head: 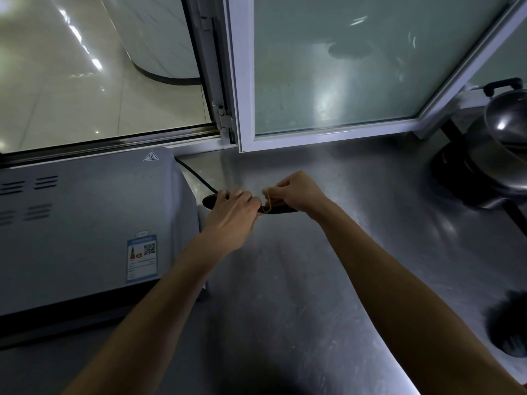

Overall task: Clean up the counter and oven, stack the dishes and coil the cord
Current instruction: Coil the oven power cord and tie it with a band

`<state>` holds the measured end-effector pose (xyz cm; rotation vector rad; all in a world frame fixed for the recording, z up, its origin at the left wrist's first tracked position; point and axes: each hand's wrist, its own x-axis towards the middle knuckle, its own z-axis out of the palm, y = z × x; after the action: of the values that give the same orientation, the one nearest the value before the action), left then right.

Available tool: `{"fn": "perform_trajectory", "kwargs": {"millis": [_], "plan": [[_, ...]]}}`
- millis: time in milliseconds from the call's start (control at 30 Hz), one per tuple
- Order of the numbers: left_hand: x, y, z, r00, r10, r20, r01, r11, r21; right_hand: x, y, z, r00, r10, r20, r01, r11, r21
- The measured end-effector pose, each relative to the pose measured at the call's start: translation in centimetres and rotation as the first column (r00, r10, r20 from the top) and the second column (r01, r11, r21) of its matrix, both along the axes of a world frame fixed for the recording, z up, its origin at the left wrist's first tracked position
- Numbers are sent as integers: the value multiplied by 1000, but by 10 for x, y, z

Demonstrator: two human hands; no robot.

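Meeting over one bundled black cord (278, 209), two bare hands work close together above the steel counter (285, 280); the left hand (231, 212) curls its fingers round the bundle's near end, while the right hand (296, 192) pinches a single yellow rubber band (268, 205) stretched onto the coil; one grey oven (85, 223) sits just left of the left hand, the cord running behind it; one lidded steel pot (502, 143) stands well right of the right hand.
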<state>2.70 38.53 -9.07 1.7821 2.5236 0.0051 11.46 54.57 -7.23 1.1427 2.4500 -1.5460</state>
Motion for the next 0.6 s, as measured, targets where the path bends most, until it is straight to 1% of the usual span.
{"fn": "perform_trajectory", "kwargs": {"millis": [67,167,233,333,433,500,600], "plan": [[1,-1,-2,1000,17,17,-17,1000,6,-1,1,-1,1000,8,11,-8,1000,-4],[1,-3,-3,998,39,48,-39,999,4,2,2,-1,1000,1,-25,-3,999,-49],[1,-3,-4,997,47,57,-47,999,6,6,1,-2,998,-12,-67,8,998,-63],[-1,-3,-5,995,73,65,-74,997,11,12,0,-2,983,-36,-182,26,998,-59],[-3,-1,-8,990,124,72,-125,992,9,22,0,-2,971,26,-239,-11,998,64],[-2,0,-11,987,144,71,-145,989,13,30,-1,-5,972,85,-218,-51,986,157],[1,3,-15,987,152,59,-153,988,29,39,-2,-11,975,125,-186,-84,974,209]]}}
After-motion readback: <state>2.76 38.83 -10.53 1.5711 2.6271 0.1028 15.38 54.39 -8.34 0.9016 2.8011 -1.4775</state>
